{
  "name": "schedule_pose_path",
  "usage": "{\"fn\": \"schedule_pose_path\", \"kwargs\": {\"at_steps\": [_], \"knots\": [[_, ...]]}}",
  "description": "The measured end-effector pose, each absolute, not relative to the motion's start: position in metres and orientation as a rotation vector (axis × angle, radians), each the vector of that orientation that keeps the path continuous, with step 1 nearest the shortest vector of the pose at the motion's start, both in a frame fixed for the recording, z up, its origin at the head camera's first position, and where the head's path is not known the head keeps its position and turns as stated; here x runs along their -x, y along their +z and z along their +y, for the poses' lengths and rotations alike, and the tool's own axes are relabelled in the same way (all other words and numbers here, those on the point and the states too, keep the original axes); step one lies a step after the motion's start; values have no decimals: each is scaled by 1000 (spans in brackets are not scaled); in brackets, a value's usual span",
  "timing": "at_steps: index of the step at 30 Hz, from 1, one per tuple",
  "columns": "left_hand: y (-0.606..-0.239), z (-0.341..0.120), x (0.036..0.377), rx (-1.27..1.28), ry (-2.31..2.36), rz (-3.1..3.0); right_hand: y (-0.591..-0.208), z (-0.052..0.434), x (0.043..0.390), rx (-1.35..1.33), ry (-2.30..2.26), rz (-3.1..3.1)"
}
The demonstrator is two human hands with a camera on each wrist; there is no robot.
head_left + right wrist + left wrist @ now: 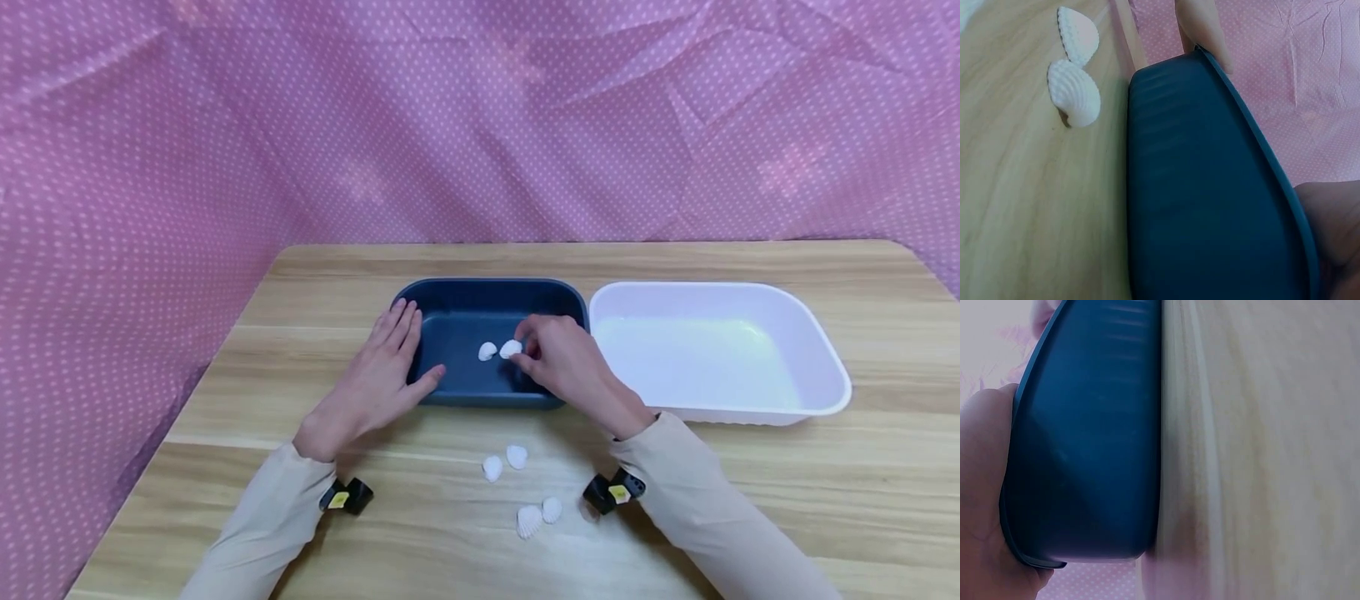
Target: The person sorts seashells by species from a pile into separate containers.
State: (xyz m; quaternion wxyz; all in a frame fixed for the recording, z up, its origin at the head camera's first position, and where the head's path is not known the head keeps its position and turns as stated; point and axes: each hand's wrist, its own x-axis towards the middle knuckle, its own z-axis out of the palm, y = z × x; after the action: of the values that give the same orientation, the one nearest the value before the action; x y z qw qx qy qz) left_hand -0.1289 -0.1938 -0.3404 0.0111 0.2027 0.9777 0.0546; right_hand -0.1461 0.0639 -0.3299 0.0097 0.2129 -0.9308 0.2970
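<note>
A dark blue plastic basin [450,398] sits on the wooden table in the head view. My left hand [378,367] rests over its left end, fingers straight, thumb reaching inward past the front rim. Inside the basin, my right hand [566,358] pinches a white seashell [511,349] between thumb and fingers. Another white shell [487,351] lies just left of it on the basin floor. In both wrist views the basin's outer wall [1091,437] hides the shells within, and the right wrist view shows two ribbed shells [1075,94] on the table.
A white basin [828,392] stands against the blue one's right side. In front, on the table, lie one pair of shells [492,467] and, closer to me, another pair [528,522]. A pink dotted cloth [480,125] hangs behind and along the left side.
</note>
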Motion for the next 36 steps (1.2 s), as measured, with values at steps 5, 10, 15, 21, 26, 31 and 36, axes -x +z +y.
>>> {"fn": "schedule_pose_path", "kwargs": {"at_steps": [5,10,15,21,26,31,36], "knots": [[-341,-196,128,-617,179,3049,-330,59,149,-672,928,-2931],[-341,-196,128,-611,177,3048,-329,58,151,-654,918,-2961],[-341,-195,128,-621,174,3049,-329,58,153,-653,893,-2967],[-342,-197,126,-633,176,3047,-330,55,155,-645,893,-2992],[-342,-195,128,-643,167,3047,-331,56,159,-624,841,-3024],[-342,-192,129,-633,167,3051,-330,57,163,-620,796,-3050],[-341,-192,129,-631,162,3053,-329,56,166,-614,767,-3077]]}}
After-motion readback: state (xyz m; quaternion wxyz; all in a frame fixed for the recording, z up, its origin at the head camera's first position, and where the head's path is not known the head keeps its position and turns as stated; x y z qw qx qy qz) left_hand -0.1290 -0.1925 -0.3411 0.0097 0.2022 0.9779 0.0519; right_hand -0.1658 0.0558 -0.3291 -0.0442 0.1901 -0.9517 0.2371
